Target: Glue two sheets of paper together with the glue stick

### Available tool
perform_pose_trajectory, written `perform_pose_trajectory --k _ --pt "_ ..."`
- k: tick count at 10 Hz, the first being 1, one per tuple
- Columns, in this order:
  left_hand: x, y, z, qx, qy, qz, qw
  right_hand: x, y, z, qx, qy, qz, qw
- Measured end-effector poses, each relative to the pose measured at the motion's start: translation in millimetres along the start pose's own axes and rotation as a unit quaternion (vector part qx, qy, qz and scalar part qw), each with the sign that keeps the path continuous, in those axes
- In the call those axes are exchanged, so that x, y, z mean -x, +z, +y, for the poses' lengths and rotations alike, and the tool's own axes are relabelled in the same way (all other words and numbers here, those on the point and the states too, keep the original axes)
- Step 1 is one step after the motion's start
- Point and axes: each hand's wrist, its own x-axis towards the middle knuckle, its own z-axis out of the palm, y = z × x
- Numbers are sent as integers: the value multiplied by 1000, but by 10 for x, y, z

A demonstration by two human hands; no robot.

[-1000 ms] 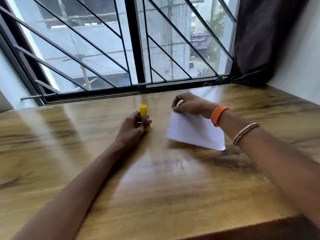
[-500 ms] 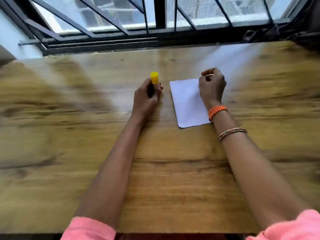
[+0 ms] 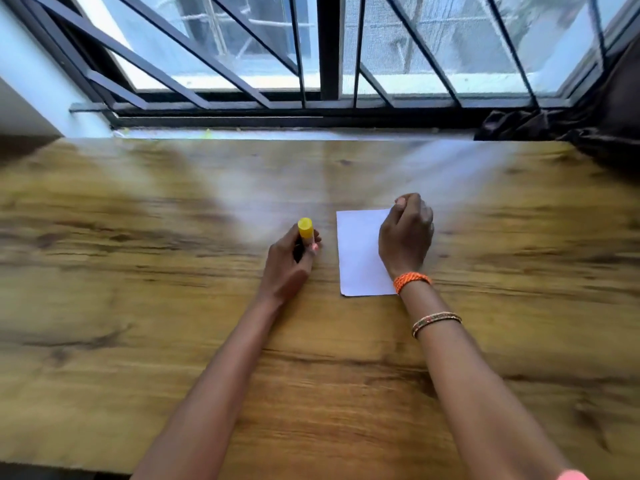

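Observation:
A glue stick with a yellow cap stands upright on the wooden table, gripped around its body by my left hand. Just to its right lies white paper, a small rectangular stack flat on the table; I cannot tell how many sheets it holds. My right hand rests on the paper's right side, fingers curled and pinching its far right corner. The paper's right edge is hidden under that hand.
A barred window runs along the table's far edge. A dark curtain is bunched at the far right corner. A white wall stands at the far left. Orange and beaded bracelets sit on my right wrist.
The view has tilted down and steadied. The paper has turned from lying askew to square with the table. My left hand stays on the glue stick; my right hand stays at the paper's far corner.

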Motion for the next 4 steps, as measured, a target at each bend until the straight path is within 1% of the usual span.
perform_pose_trajectory --k 1,2,3,4 --pt "-26 -19 4 12 3 3 1000 8 -71 -50 36 -39 -21 998" --pt "-56 48 33 11 1 -1 1000 105 -129 24 79 -110 -112 984" --pt "-3 15 2 28 -5 1 1000 349 -157 134 121 -175 -191 958" --pt "-35 -9 62 131 -47 57 989 331 -113 174 121 -163 -208 957"
